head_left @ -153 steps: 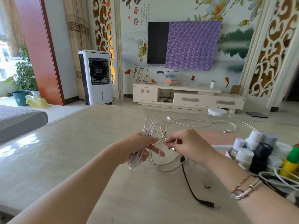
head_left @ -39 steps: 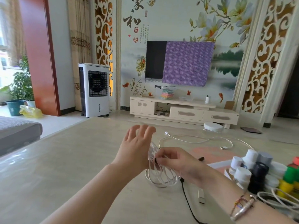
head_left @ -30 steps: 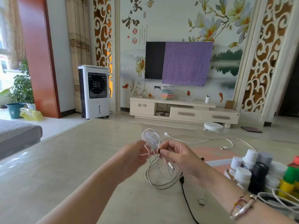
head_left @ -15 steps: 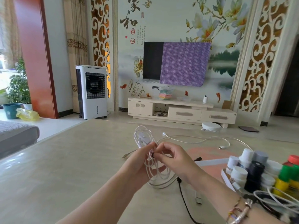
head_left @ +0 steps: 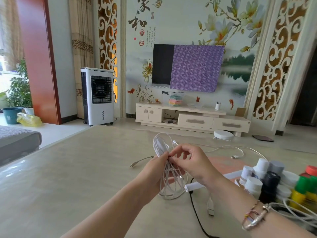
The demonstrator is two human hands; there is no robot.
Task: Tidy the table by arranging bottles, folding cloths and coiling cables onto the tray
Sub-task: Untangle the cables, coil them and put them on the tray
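A: Head view, the only 1 we have. Where is the cable?

B: The white cable coil (head_left: 167, 170) hangs between both hands above the table (head_left: 68, 177), its loops long from top to bottom, the upper loop rising above the knuckles and the lower loops sagging to just above the tabletop.

A: Who has hold of it?

B: The left hand (head_left: 157, 175) is wrapped round the bundle's waist, fingers curled about it. The right hand (head_left: 190, 162) pinches a strand at that same waist with thumb and forefinger, the other fingers loosely fanned.

A: And the tray?

B: The tray (head_left: 193, 186) lies to the right of the coil and a little nearer the person, its white rim just beside the bottom loops. The bottles (head_left: 264, 179) stand packed on it farther right. So the right hand is nearer, I judge.

A: Anything loose?

B: A grey plug end (head_left: 137, 163) trails left of the left hand. A black cable (head_left: 197, 215) runs from the tray corner toward the person, and another white cable (head_left: 235, 149) lies beyond the hands.

A: Pose?

B: Both forearms reach forward, converging at the coil.
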